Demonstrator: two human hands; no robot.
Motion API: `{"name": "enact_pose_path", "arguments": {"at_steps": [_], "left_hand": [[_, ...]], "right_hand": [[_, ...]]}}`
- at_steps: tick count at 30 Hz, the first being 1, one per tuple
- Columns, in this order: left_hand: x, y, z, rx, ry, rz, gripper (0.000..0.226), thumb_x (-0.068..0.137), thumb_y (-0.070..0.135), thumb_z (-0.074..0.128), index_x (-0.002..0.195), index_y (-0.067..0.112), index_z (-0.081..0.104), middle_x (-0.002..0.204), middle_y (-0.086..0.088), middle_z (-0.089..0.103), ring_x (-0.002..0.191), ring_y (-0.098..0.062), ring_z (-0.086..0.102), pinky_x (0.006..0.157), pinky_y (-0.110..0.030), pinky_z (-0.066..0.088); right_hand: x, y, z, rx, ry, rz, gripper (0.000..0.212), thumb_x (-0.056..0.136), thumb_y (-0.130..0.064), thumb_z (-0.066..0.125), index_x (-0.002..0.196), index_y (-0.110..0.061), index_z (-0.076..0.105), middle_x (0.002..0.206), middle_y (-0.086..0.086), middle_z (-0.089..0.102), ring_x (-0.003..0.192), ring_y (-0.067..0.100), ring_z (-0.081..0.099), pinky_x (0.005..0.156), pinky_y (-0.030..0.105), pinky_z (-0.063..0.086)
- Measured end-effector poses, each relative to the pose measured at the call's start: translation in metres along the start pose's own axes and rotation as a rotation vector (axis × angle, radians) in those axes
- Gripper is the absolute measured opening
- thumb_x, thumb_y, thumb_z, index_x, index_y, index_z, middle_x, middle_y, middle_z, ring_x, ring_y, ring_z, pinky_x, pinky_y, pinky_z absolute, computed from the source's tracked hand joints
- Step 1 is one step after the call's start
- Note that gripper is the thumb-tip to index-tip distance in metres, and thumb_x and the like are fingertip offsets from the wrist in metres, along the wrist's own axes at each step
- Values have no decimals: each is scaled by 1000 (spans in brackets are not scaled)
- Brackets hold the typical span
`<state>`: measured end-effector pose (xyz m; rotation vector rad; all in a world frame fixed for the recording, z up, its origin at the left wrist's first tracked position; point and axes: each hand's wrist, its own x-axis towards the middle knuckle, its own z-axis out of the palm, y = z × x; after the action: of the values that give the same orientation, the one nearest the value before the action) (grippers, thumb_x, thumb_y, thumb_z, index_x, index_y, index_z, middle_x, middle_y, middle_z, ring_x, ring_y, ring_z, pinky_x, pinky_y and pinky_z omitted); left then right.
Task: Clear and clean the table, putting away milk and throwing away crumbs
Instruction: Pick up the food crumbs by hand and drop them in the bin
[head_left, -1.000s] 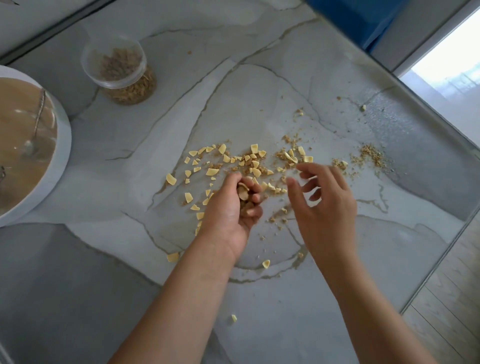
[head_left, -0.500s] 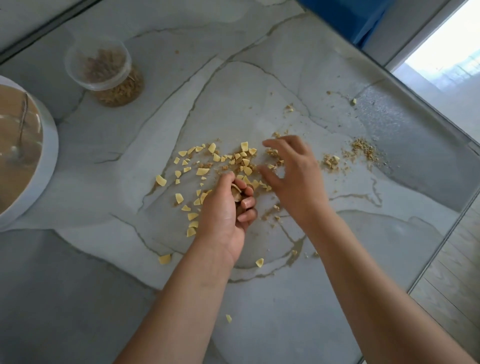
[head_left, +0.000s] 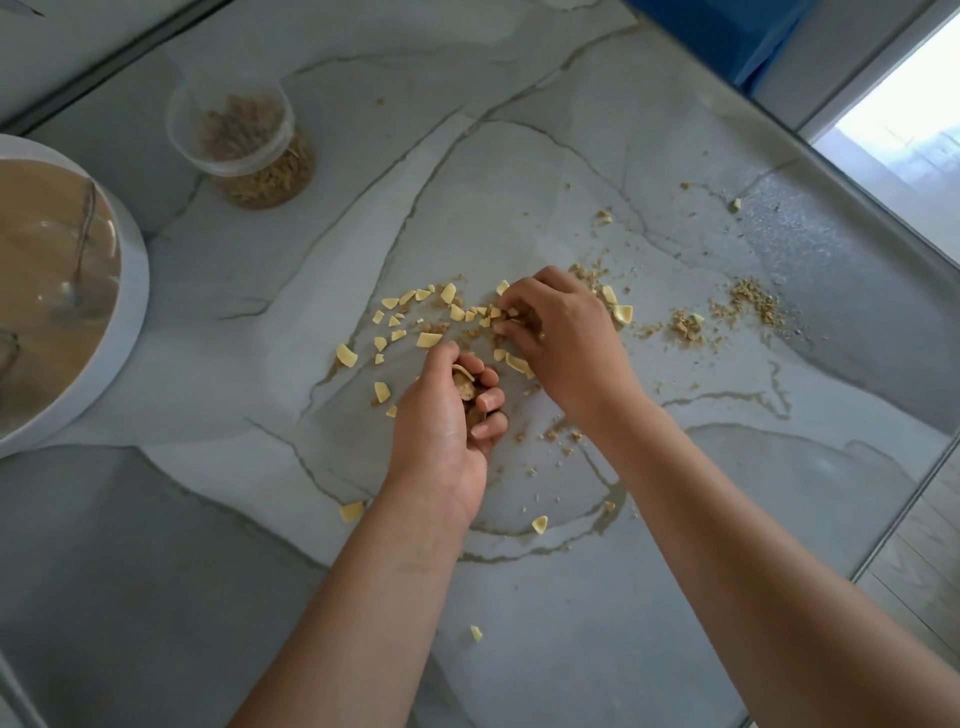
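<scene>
- Head view: the left hand (head_left: 441, 421) is cupped on the table, its fingers curled round a small heap of gathered yellow flakes (head_left: 429, 340).
- The right hand (head_left: 566, 343) is just beyond it, bent fingertips pinching at more flakes.
- The flakes are thin, curved and jagged, and lie scattered around both hands.
- Fine, gritty brown crumbs (head_left: 750, 300) lie to the right.
- The table (head_left: 519, 156) is smooth, veined grey marble.
- A round clear plastic jar (head_left: 244, 140) holds brown granules.
- A white bowl (head_left: 132, 317) at the left holds beige liquid.
</scene>
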<state>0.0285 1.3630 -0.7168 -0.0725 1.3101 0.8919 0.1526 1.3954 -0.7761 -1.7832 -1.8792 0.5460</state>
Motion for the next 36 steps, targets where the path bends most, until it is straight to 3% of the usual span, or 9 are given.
{"name": "enact_pose_path", "arguments": {"at_steps": [5,11,16,23,31,36], "left_hand": [[0,8,-6,-26,14,4,33,94,18,52,62,12,49,54,-1,51,41,-10,38,35,-17,21],[2,15,-14,-35,28,16,33,93,18,53,61,12,49,55,-1,52,41,-10,40,35,-17,23],[2,17,-18,-45,36,16,30,92,17,53,62,12,50,57,-1,52,42,-10,39,36,-18,22],[1,19,-21,-60,25,9,32,94,17,52,63,10,52,57,-3,52,44,-12,44,36,-18,29],[-1,17,-24,-43,18,19,32,97,19,50,67,10,56,56,-3,54,46,-13,48,38,-20,34],[-1,16,-26,-38,13,17,32,97,19,50,67,10,57,57,-3,55,47,-13,49,38,-20,36]], "right_hand": [[-2,-2,-2,10,31,32,3,86,-16,70,88,-16,70,89,-4,61,78,13,56,69,30,51],[-2,-10,1,-56,22,41,15,85,-25,71,98,-19,67,98,-3,58,87,17,55,70,27,45],[0,-14,5,-98,38,32,4,84,-19,70,87,-17,68,92,-4,60,89,18,55,72,22,37],[-6,-12,5,-164,131,33,8,88,-22,66,84,-16,69,87,-5,64,84,19,55,74,23,39],[-16,-10,5,-175,98,41,11,86,-27,69,91,-18,69,95,-3,61,90,20,53,81,26,40],[-17,-7,3,-136,100,57,6,86,-26,70,90,-21,70,95,-7,61,90,16,49,77,19,31]]}}
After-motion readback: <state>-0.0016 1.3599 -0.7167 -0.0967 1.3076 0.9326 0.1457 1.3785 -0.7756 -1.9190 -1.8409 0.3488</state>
